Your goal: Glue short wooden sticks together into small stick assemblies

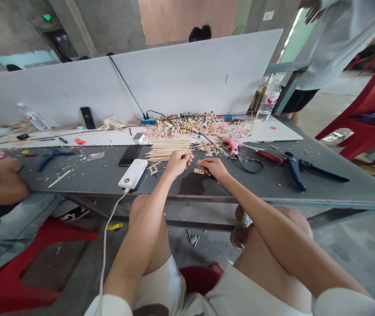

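Observation:
My left hand (179, 162) is held above the table with its fingers pinched together; whatever lies between the fingertips is too small to make out. Close to its right, my right hand (214, 167) grips a small wooden stick piece (198, 171) that has a flat base at table level. A second small frame of wooden sticks (153, 169) lies left of my left hand. Just behind my hands is a row of wooden sticks (167, 150) laid side by side. A pink glue gun (232, 145) rests beyond my right hand.
A white power bank (133, 174) with a cable and a dark phone (129, 155) lie on the left. Blue pliers (294, 169) and a red-handled tool (269, 156) are at right. Colour-tipped sticks (200, 125) pile up before the white partition (187, 79). Another person's hand (5, 166) works far left.

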Tool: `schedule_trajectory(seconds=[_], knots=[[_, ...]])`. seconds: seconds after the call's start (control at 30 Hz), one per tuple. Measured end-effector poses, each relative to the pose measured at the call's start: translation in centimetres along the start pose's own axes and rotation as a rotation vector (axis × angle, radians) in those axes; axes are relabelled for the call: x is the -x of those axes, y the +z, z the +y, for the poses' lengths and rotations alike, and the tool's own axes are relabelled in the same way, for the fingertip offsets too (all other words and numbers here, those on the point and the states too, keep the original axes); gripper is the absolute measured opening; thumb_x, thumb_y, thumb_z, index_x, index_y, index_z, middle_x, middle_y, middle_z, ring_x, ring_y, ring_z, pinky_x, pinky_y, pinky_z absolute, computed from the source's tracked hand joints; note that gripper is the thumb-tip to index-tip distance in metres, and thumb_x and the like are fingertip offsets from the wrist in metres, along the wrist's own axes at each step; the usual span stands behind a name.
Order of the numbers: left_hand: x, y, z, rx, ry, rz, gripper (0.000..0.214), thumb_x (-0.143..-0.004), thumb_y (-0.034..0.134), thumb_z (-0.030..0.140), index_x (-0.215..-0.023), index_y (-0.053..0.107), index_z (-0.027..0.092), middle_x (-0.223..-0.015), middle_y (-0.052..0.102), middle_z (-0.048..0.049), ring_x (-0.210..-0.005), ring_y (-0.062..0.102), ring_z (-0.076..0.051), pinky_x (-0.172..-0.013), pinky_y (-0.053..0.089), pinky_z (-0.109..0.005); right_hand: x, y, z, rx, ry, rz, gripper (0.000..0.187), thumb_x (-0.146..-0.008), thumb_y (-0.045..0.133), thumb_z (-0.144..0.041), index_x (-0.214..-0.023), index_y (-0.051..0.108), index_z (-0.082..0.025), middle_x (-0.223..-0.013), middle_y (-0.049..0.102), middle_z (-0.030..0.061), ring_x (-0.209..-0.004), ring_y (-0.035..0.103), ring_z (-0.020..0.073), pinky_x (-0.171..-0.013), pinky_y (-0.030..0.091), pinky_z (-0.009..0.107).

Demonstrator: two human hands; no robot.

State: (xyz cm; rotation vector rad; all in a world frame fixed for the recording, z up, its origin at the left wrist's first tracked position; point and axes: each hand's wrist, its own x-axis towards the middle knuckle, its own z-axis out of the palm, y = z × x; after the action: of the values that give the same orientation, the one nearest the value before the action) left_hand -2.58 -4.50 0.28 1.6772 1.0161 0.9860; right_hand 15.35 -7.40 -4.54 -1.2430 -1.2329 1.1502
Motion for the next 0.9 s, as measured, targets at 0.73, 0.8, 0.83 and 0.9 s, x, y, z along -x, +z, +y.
schedule_trajectory(seconds=[0.73, 0.8, 0.83, 0.9], knots=[[0.03, -0.26, -0.22, -0.149, 0.058, 0.150, 0.035, -0.090, 0.056, 0.042, -0.067, 0.062, 0.016, -0.061, 0.062, -0.0016, -0.050, 0.057, -0.011, -0.051, 0.041, -0.021, -0.23, -0.03, 0.29, -0.027, 0.027, 0.002, 0.028, -0.071, 0.072, -0.041, -0.078, 0.077, -0.014, -0.057, 0.057, -0.0008, -0.044, 0.039, 0.0070, -0.039, 0.026, 0.022], [0.07, -0.27, -0.22, -0.149, 0.055, 0.133, 0.035, -0.087, 0.061, 0.044, -0.067, 0.064, 0.015, -0.061, 0.063, -0.0026, -0.049, 0.057, -0.011, -0.050, 0.040, -0.021, -0.20, -0.06, 0.27, -0.026, 0.020, -0.003, 0.029, -0.071, 0.072, -0.041, -0.079, 0.077, -0.014, -0.058, 0.057, -0.0007, -0.044, 0.039, 0.0070, -0.039, 0.027, 0.022], [0.06, -0.26, -0.25, -0.139, 0.054, 0.121, 0.034, -0.086, 0.062, 0.043, -0.067, 0.065, 0.015, -0.061, 0.063, -0.0030, -0.049, 0.057, -0.011, -0.050, 0.040, -0.021, -0.17, -0.06, 0.23, -0.025, 0.017, -0.004, 0.030, -0.071, 0.072, -0.042, -0.079, 0.077, -0.014, -0.058, 0.057, -0.0007, -0.044, 0.039, 0.0070, -0.039, 0.027, 0.022], [0.03, -0.20, -0.31, -0.111, 0.054, 0.099, 0.029, -0.085, 0.063, 0.038, -0.070, 0.066, 0.014, -0.062, 0.064, -0.0034, -0.050, 0.057, -0.011, -0.049, 0.040, -0.021, -0.11, -0.07, 0.12, -0.022, 0.016, -0.005, 0.031, -0.071, 0.073, -0.044, -0.079, 0.077, -0.014, -0.058, 0.057, -0.0008, -0.044, 0.039, 0.0072, -0.039, 0.027, 0.022]])
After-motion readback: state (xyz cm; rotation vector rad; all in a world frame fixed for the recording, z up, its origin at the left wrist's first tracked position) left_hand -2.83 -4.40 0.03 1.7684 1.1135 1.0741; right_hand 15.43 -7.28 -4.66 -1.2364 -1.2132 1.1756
